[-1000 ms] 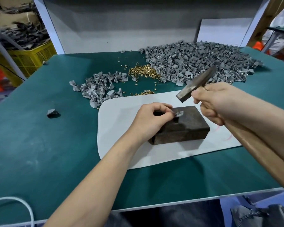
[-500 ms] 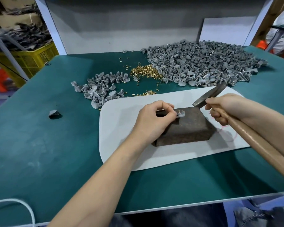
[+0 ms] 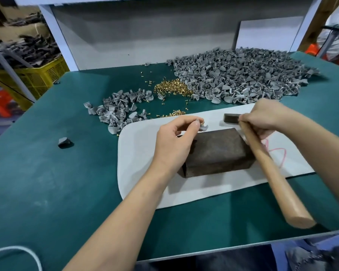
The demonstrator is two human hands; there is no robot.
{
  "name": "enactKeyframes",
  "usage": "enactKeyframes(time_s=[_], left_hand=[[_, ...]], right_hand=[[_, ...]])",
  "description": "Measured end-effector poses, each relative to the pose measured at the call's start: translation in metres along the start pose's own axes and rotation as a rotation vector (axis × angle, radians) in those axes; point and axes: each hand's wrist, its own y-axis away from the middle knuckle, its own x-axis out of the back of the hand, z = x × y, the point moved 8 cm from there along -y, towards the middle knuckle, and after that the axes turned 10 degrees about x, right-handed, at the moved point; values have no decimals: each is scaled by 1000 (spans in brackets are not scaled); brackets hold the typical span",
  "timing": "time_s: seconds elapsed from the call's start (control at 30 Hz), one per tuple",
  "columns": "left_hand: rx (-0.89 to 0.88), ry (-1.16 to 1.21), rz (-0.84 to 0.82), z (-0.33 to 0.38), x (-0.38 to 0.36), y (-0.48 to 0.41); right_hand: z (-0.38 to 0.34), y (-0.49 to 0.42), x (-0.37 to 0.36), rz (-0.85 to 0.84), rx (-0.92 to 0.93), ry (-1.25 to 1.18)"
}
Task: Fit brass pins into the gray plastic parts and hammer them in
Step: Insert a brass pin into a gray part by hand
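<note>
My left hand (image 3: 176, 141) pinches a small gray plastic part (image 3: 203, 127) with a brass pin standing in it, just above the far left corner of the dark metal block (image 3: 219, 151). My right hand (image 3: 266, 118) grips the hammer close to its head; the dark hammer head (image 3: 230, 118) lies low on the white mat beyond the block. The wooden handle (image 3: 272, 173) slants back toward me past the block's right side. A heap of brass pins (image 3: 172, 88) lies further back on the table.
A big heap of gray parts (image 3: 243, 77) fills the back right, a smaller heap (image 3: 121, 112) sits back left of the white mat (image 3: 137, 153). One lone gray part (image 3: 64, 142) lies on the green table (image 3: 47, 182). A yellow crate (image 3: 37, 77) stands off the left edge.
My right hand has brought the hammer down from its raised position, so the head now rests on the mat behind the block. My left hand has lifted the part slightly toward the block's far edge.
</note>
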Motion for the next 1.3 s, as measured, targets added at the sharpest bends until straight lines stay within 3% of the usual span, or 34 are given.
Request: enactKeyframes(time_s=[0.1,0.23,0.57,0.9,1.03,1.3], left_hand=[[9,-34,-5,-2,-1,-1],[-14,-47,-28,0,-5,0],[-85,-55,-51,4,-6,2],[-61,-73,-223,1,-13,1],[-225,-252,-141,9,-7,1],[-477,-466,-94,31,-13,13]], right_hand=[[-38,19,21,139,251,153],[-86,71,-1,73,552,-298],[-83,82,-17,144,624,-405],[-88,92,-5,380,766,-168],[-95,102,-6,412,903,-4],[-96,112,-4,389,1067,22]])
